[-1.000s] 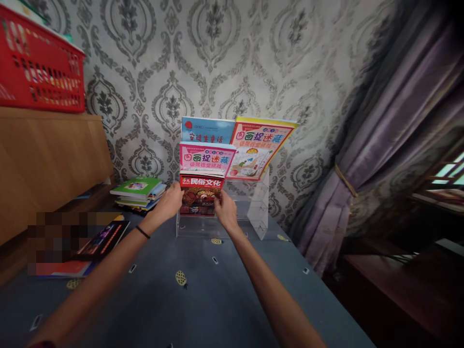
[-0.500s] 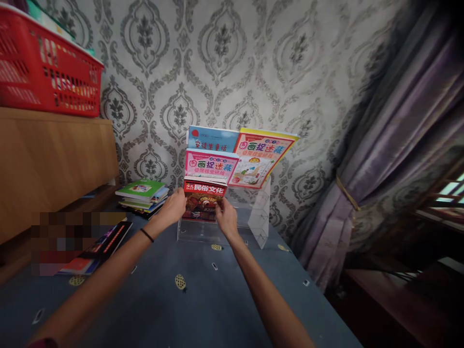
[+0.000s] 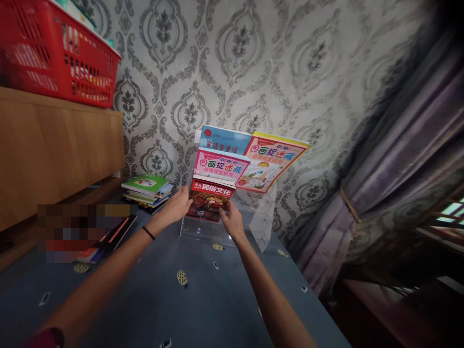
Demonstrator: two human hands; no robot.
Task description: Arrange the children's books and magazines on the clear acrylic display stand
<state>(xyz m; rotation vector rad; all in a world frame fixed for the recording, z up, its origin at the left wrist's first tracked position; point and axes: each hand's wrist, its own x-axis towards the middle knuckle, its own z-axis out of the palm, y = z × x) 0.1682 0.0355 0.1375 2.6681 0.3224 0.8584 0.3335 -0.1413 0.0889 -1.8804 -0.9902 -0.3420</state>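
The red book (image 3: 211, 199) is gripped at both edges, the left hand (image 3: 176, 207) closed on its left side and the right hand (image 3: 232, 222) pinching its lower right corner. It is held upright in the front tier of the clear rack (image 3: 261, 217), below the pink book (image 3: 220, 166). A book stack (image 3: 146, 190) is seen left of the rack, on the blue table (image 3: 203, 299).

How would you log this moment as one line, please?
left hand: holds red book | right hand: holds same book | book: front tier of clear rack | nearby: book stack
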